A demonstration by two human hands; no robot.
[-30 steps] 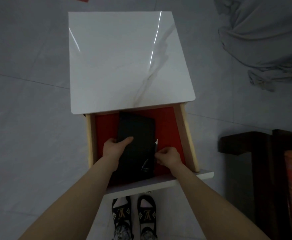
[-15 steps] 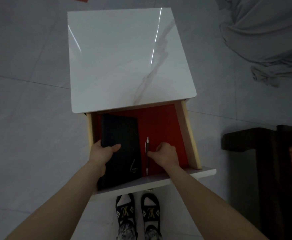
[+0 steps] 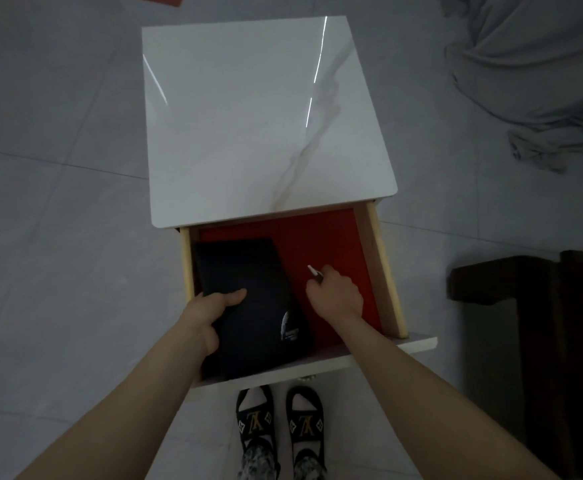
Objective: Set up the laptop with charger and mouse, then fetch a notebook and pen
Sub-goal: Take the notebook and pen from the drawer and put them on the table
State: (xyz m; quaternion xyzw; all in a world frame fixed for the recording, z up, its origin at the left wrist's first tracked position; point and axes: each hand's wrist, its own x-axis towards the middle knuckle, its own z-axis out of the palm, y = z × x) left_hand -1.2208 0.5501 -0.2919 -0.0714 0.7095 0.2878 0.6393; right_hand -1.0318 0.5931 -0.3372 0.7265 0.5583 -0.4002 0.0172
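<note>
We look straight down at an open wooden drawer (image 3: 380, 268) with a red lining, pulled out from under a glossy white marble-patterned tabletop (image 3: 266, 119). Our left hand (image 3: 210, 315) grasps the flat black notebook (image 3: 252, 306) by its left edge, thumb on the cover and fingers underneath; the notebook lies in the left half of the drawer, its near end tilted against the white drawer front (image 3: 317, 365). A small pale logo sits on the cover, just right of that hand. Our right hand (image 3: 337, 296) is curled around a slim dark pen (image 3: 315, 273), whose light tip sticks out beyond the knuckles, away from us; the hand hovers over the red lining, just right of the notebook and apart from it. Below both forearms, our feet in black patterned sandals (image 3: 279, 424) stand on grey floor tiles (image 3: 54, 237). Well to the right of the right hand is dark wooden furniture (image 3: 525, 323), and beyond it a heap of grey cloth (image 3: 532, 81).
</note>
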